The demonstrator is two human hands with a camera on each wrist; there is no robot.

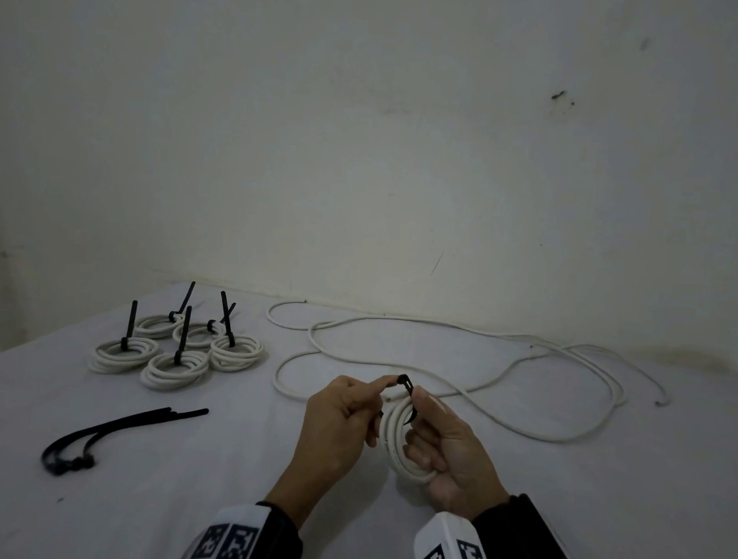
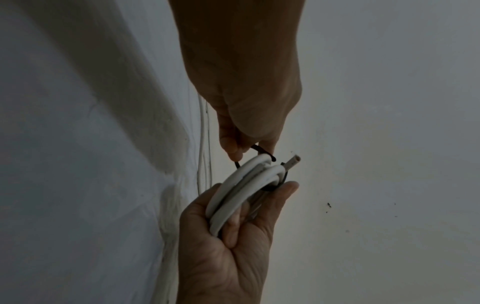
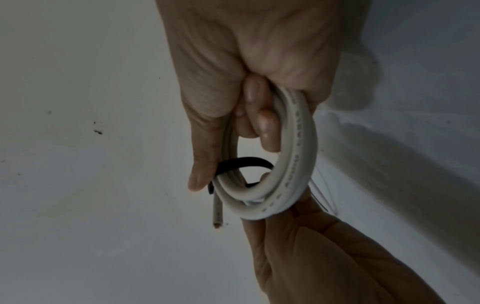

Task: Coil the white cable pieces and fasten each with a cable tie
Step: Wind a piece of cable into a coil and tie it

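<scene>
A small coil of white cable (image 1: pixel 395 430) is held upright above the table in my right hand (image 1: pixel 425 423), whose fingers curl through it. A black cable tie (image 1: pixel 404 381) loops around the top of the coil. My left hand (image 1: pixel 380 388) pinches the tie's head end between thumb and forefinger. In the left wrist view my left hand (image 2: pixel 246 148) pinches the tie (image 2: pixel 259 149) above the coil (image 2: pixel 241 185), with a cut cable end (image 2: pixel 293 161) sticking out. The right wrist view has my right hand (image 3: pixel 233 133) gripping the coil (image 3: pixel 298 144), the tie (image 3: pixel 244 160) crossing inside it.
Several tied coils (image 1: pixel 176 348) with upright black tie tails sit at the back left. A bundle of loose black cable ties (image 1: pixel 115 427) lies front left. A long loose white cable (image 1: pixel 439 365) sprawls behind my hands toward the wall. A white cloth (image 1: pixel 581 496) covers the table.
</scene>
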